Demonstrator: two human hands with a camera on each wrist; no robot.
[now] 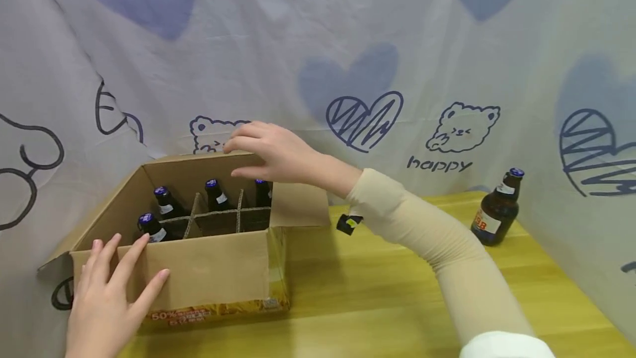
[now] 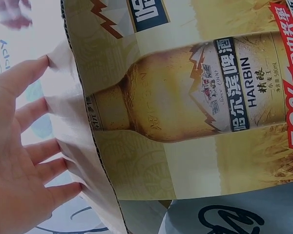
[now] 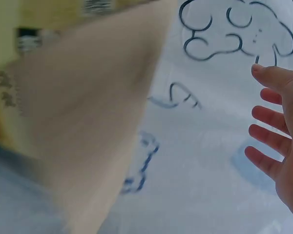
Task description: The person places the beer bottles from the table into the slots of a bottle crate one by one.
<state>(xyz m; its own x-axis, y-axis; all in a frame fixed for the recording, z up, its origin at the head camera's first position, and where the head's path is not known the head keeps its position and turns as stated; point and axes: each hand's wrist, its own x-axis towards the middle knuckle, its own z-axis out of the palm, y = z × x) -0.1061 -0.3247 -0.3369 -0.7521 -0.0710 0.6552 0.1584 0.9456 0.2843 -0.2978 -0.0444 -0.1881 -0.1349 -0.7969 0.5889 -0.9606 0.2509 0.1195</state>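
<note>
A cardboard beer carton (image 1: 208,269) stands on the table with its top flaps folded out. Inside, several dark bottles (image 1: 216,195) with blue caps stand among cardboard dividers (image 1: 215,216). My left hand (image 1: 106,297) lies with spread fingers against the front flap, fingertips near the top edge. In the left wrist view, those fingers touch the pale inner side of the flap (image 2: 71,97), beside the printed Harbin panel. My right hand (image 1: 270,151) is over the carton's back right corner, fingers loosely extended and holding nothing. The right side flap (image 1: 300,205) sticks outward below that wrist.
One brown bottle (image 1: 497,211) with a white label stands at the table's right side. The yellow wood-grain table (image 1: 377,291) meets a white curtain (image 1: 278,32) with heart and bear drawings behind and at both sides. A small black device (image 1: 349,224) hangs at my right wrist.
</note>
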